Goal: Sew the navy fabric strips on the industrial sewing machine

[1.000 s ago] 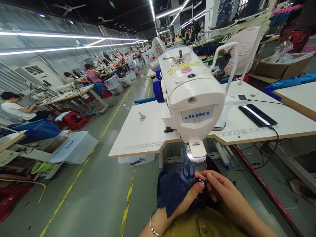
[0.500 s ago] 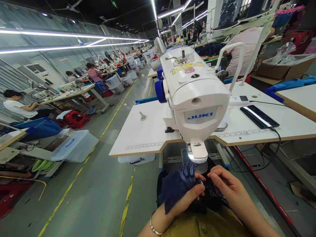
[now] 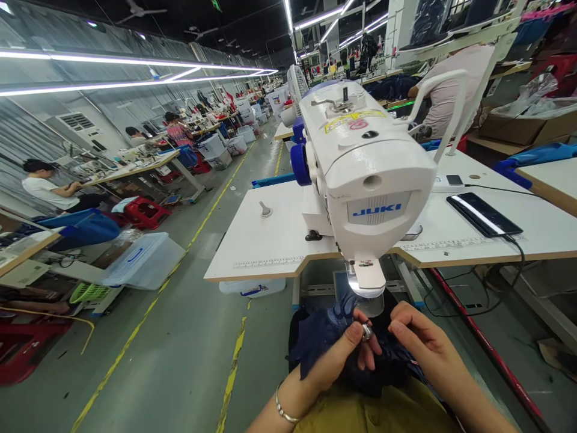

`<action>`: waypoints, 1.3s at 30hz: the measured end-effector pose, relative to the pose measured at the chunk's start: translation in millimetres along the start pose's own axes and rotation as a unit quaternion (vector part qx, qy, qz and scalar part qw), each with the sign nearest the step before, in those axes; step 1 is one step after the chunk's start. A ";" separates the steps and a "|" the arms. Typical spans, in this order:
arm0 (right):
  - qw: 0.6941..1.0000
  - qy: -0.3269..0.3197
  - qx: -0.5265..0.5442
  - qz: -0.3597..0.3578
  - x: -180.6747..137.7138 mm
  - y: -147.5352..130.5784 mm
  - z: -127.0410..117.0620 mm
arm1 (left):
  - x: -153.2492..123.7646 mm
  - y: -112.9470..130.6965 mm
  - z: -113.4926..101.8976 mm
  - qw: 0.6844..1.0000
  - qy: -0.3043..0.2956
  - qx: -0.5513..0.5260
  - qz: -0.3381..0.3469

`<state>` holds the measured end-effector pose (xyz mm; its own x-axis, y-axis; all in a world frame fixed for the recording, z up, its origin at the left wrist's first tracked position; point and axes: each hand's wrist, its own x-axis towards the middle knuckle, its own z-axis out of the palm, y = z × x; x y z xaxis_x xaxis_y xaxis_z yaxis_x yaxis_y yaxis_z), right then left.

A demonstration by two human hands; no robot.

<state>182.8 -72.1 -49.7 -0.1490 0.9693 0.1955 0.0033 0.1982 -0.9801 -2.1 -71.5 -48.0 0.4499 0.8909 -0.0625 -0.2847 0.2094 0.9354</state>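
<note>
Risen slightly: two hands [image 3: 345, 355] [image 3: 421, 346] gripping one navy fabric [image 3: 320, 337].

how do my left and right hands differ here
The left hand wears a silver bracelet at its wrist; the right hand has a bare wrist. The left hand has a small silver piece at a fingertip; the right hand shows none. The left hand clutches a bunch of navy fabric; the right hand only curls its fingers against it. Both work below the sewing machine.

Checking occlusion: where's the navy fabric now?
Head view, bottom centre: the navy fabric is bunched in the left hand, right hand touching it, just below the sewing machine head.
</note>
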 end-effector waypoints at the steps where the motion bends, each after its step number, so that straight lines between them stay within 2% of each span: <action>1: 1.000 -0.013 -0.008 -0.008 -0.5 -0.5 0.9 | 0.8 -1.8 -0.1 1.000 -0.003 -0.010 0.002; 10: 0.992 -0.113 -0.021 -0.043 0.0 -4.8 8.6 | 1.9 -2.1 5.1 0.999 0.026 -0.038 -0.013; 21: 0.991 -0.124 -0.047 -0.029 -2.4 -7.2 7.5 | 1.2 4.5 5.1 0.999 0.023 -0.005 -0.033; 39: 0.990 -0.137 -0.036 -0.018 -4.3 -1.8 6.5 | 0.3 3.0 8.6 0.999 0.035 0.023 -0.002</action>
<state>177.1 -77.6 -49.0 -0.4124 0.8879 0.2039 0.0629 0.2510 -0.9659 4.5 -74.1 -42.2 0.3898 0.9165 -0.0897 -0.2432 0.1964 0.9499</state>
